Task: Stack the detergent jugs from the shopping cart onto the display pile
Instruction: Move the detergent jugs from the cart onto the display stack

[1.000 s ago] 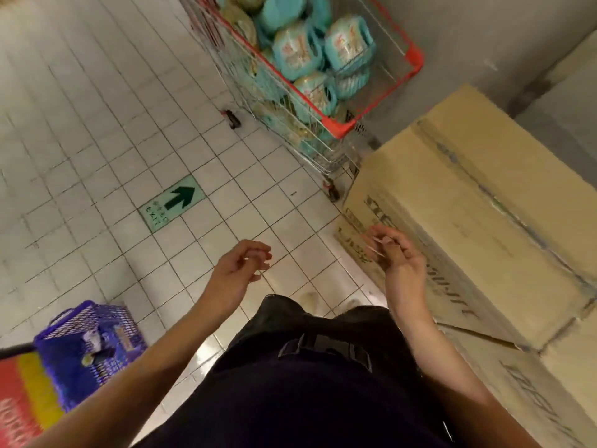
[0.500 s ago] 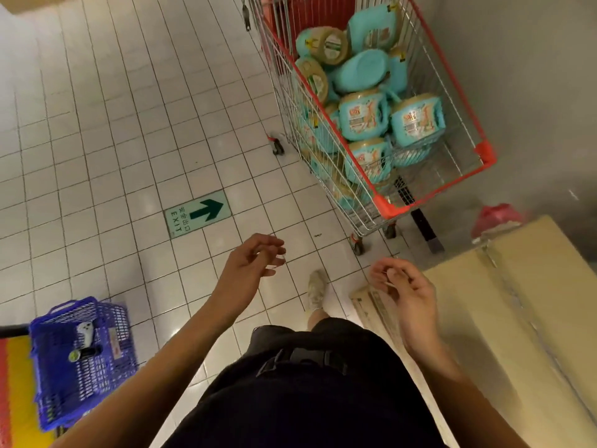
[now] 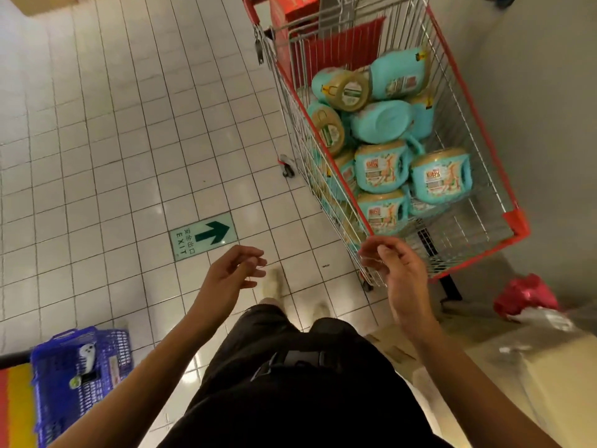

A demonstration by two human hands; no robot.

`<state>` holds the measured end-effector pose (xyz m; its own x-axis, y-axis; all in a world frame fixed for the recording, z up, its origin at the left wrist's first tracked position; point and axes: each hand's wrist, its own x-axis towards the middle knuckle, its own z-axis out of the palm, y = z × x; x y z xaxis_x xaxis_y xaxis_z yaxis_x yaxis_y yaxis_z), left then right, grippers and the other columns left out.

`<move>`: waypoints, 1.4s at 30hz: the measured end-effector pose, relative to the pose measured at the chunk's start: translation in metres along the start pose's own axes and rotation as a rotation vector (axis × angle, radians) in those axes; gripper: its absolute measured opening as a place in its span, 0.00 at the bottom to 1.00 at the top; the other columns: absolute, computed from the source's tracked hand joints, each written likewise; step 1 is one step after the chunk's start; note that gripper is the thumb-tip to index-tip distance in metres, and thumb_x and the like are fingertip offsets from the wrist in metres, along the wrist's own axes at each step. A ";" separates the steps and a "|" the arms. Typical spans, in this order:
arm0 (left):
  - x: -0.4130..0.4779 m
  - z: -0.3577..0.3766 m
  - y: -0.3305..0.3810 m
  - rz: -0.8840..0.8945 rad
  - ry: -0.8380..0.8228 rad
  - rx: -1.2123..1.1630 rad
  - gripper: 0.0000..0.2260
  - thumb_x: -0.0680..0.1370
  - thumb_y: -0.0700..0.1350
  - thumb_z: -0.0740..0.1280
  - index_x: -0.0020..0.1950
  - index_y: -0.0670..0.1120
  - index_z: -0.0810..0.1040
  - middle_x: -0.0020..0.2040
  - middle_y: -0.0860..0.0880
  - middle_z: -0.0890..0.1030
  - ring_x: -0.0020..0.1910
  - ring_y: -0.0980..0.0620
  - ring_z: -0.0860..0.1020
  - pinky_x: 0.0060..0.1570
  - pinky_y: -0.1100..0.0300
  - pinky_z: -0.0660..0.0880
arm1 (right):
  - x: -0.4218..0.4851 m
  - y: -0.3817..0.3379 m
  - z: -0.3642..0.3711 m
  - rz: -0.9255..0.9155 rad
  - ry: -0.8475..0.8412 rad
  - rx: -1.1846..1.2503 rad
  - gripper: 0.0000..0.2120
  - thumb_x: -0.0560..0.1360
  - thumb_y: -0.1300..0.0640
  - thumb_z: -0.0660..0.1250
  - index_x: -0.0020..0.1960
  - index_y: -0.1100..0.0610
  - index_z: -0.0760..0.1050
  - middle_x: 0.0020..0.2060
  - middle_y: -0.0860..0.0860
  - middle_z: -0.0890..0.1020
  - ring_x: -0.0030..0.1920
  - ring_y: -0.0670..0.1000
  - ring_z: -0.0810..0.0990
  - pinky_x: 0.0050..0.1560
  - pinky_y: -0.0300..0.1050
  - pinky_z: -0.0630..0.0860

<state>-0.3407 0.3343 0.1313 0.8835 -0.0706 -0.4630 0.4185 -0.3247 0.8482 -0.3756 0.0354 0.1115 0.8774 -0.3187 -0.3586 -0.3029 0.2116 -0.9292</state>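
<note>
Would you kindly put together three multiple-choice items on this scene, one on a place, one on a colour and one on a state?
1. Where do the detergent jugs lie?
A. on a shelf
B. in the shopping cart
C. on a counter

2. What colour is the basket at the lower left?
A. blue
B. green
C. white

3. How are the left hand and the right hand?
A. each holds a jug
B. both carry one box
C. both empty, fingers loosely curled

Answers: 1 B, the jugs are piled inside the wire cart; 2 A, its mesh walls are blue; 3 C, nothing sits in either hand and the fingers hang bent.
</note>
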 end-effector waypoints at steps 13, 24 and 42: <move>0.196 -0.063 0.083 -0.012 -0.211 0.079 0.09 0.86 0.40 0.62 0.59 0.47 0.82 0.53 0.51 0.87 0.52 0.51 0.86 0.55 0.52 0.82 | 0.122 -0.039 0.103 0.000 0.244 0.095 0.13 0.85 0.68 0.59 0.55 0.60 0.82 0.47 0.53 0.87 0.49 0.52 0.86 0.54 0.47 0.84; 0.326 0.000 0.167 0.053 -0.462 0.188 0.09 0.86 0.38 0.62 0.58 0.45 0.81 0.54 0.46 0.86 0.53 0.45 0.85 0.54 0.49 0.80 | 0.189 -0.057 0.091 0.083 0.454 0.128 0.12 0.84 0.68 0.59 0.54 0.60 0.81 0.46 0.56 0.87 0.48 0.54 0.86 0.52 0.48 0.85; 0.506 0.184 0.254 0.220 -0.481 0.661 0.16 0.81 0.50 0.72 0.66 0.49 0.75 0.59 0.51 0.78 0.56 0.49 0.79 0.52 0.56 0.75 | 0.428 -0.106 0.002 0.282 0.415 0.071 0.11 0.86 0.66 0.60 0.63 0.67 0.77 0.51 0.61 0.82 0.52 0.56 0.81 0.54 0.48 0.79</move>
<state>0.1741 0.0424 0.0647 0.6822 -0.5418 -0.4910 -0.0936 -0.7307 0.6762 0.0329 -0.1221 0.0562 0.5390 -0.5777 -0.6130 -0.4680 0.3997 -0.7882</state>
